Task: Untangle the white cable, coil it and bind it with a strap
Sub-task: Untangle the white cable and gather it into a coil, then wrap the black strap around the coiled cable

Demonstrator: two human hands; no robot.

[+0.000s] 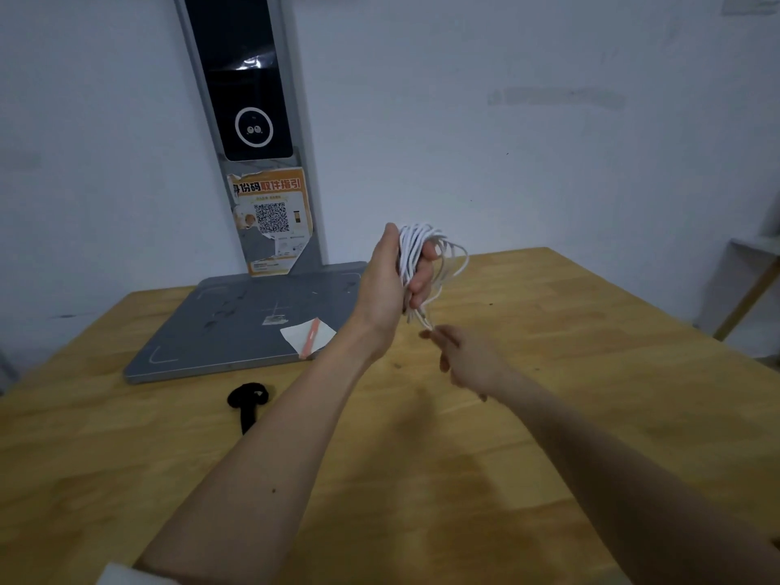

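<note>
My left hand [390, 280] is raised above the wooden table [548, 373] and grips the white cable [422, 251], which is wound in several loops around its fingers. A loose end hangs down from the bundle. Just below it, my right hand [462, 361] pinches that hanging end between thumb and fingertips. The black strap [248, 399] lies flat on the table to the left of my left forearm, apart from both hands.
A grey flat base [236, 327] with an upright post [253, 133] stands at the back left of the table. A white paper with an orange strip [310, 333] lies on the base's near right corner. A white wall is behind.
</note>
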